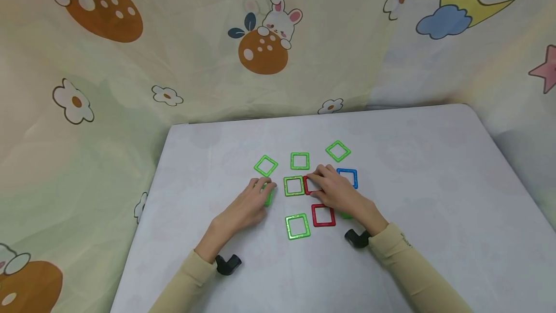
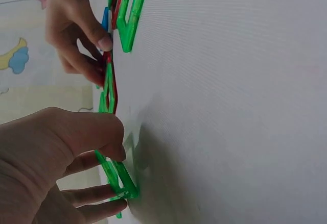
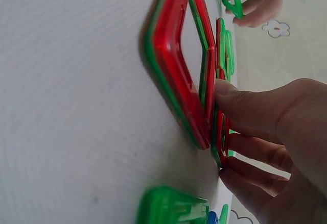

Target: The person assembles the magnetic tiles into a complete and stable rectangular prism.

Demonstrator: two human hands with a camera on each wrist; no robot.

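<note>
My left hand (image 1: 243, 209) pinches a green square frame tile (image 2: 125, 179) between thumb and fingers; in the left wrist view it is tilted, partly hidden by the hand. My right hand (image 1: 340, 192) grips a red square frame tile (image 1: 306, 185) by its edges. In the right wrist view, green shows beneath that red tile. Touching its left side is a green square tile (image 1: 285, 186) that lies flat. Nearer to me, another red tile (image 3: 168, 55) sits over a green one, just below the right hand in the head view.
A blue square tile (image 1: 356, 179) lies beyond the right wrist. Green tiles lie at the back left (image 1: 257, 166), back middle (image 1: 292, 161), back right (image 1: 333, 158) and front (image 1: 287, 226). Another green piece (image 1: 346, 216) is partly hidden under the right wrist. The white table (image 1: 434, 182) meets a patterned cloth (image 1: 195, 52) behind.
</note>
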